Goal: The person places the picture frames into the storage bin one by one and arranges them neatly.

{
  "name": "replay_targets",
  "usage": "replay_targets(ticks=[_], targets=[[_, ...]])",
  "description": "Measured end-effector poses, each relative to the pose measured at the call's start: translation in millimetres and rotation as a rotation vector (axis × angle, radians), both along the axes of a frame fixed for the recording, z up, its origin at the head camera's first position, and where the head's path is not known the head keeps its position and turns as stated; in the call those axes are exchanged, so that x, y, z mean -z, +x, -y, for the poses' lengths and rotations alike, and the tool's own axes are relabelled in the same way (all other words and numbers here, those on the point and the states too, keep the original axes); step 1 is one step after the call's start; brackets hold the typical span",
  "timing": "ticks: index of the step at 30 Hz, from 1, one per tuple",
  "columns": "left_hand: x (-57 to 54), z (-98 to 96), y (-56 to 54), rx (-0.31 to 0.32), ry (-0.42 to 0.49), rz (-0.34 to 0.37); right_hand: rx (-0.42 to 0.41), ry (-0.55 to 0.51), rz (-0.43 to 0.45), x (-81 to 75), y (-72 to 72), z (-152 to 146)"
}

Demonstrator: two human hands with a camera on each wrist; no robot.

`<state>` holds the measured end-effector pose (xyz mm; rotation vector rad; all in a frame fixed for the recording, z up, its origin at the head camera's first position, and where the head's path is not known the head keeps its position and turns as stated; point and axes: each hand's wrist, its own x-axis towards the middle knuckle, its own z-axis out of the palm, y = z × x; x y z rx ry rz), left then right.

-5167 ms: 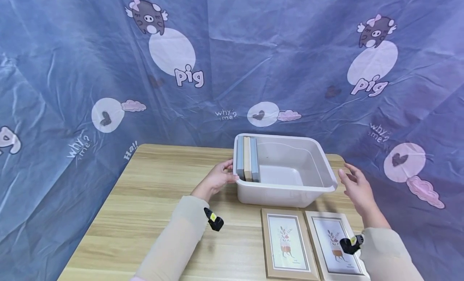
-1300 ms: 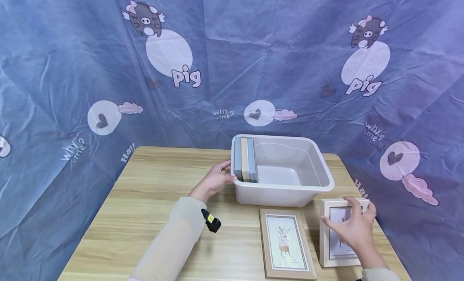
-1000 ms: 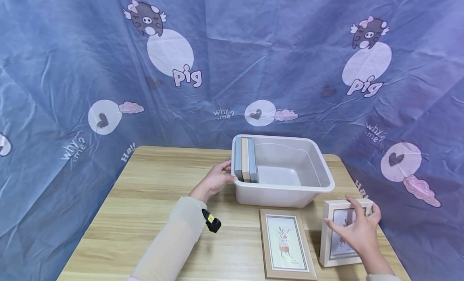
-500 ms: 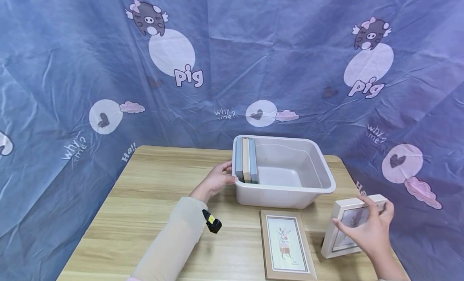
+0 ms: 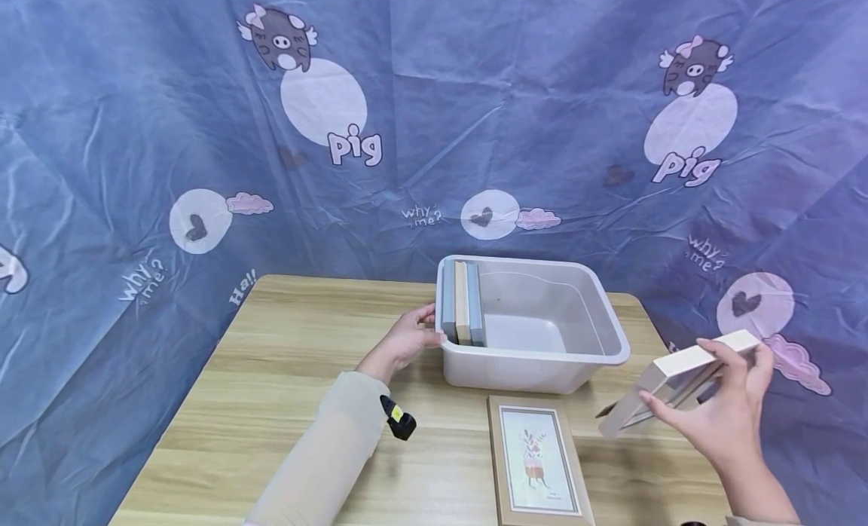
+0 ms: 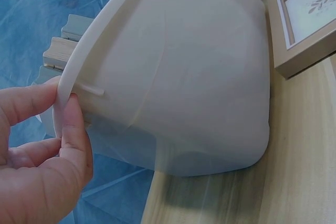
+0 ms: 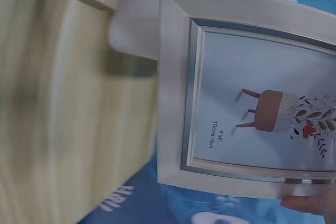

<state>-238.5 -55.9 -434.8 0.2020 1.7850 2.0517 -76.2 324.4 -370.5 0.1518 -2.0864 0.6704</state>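
Observation:
My right hand [image 5: 728, 405] grips a cream picture frame [image 5: 678, 379] by its upper end, thumb on one edge and fingers over the other. The frame is tilted and off the table, right of the bin. In the right wrist view its front shows a plant-pot print, with a fingertip [image 7: 302, 203] at its edge. My left hand [image 5: 404, 337] pinches the left rim of the white plastic bin [image 5: 522, 368], as the left wrist view shows. Inside the bin, two blue frames and a tan one [image 5: 463, 300] stand on edge against the left wall.
A tan picture frame [image 5: 539, 466] lies face up on the wooden table [image 5: 271, 375], just in front of the bin. Behind the table hangs a blue printed cloth [image 5: 434, 119]. A small dark object [image 5: 693, 523] shows at the bottom edge.
The right hand took hold of the cream frame, which lay flat beside the tan one, stood it up, then lifted and tilted it to the right. The left hand stays on the bin's rim.

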Motion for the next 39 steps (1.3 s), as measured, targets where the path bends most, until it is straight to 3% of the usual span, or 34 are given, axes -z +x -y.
replay_targets(ticks=[9,17,23,29,34,39], targets=[[-2.9,-1.7,1.4,-0.010,-0.016,0.015,-0.081,-0.048,-0.021,-48.1,-6.9,2.6],[-5.4,-1.5,2.4,-0.012,-0.026,0.031,-0.205,-0.150,-0.040,-83.9,-24.9,11.2],[-6.3,-2.1,3.0,-0.013,-0.022,0.028,-0.232,-0.112,-0.038,-91.2,-42.7,18.5],[-7.1,-2.7,3.0,-0.017,-0.009,0.030,-0.327,-0.091,-0.073,-97.8,-59.6,34.6],[-8.0,-2.6,3.0,-0.017,-0.009,0.038,-0.353,-0.042,-0.076,-108.1,-66.3,57.0],[-7.7,-2.9,2.3,-0.011,-0.009,0.040,-0.322,0.042,-0.063,-98.7,-84.7,57.6]])
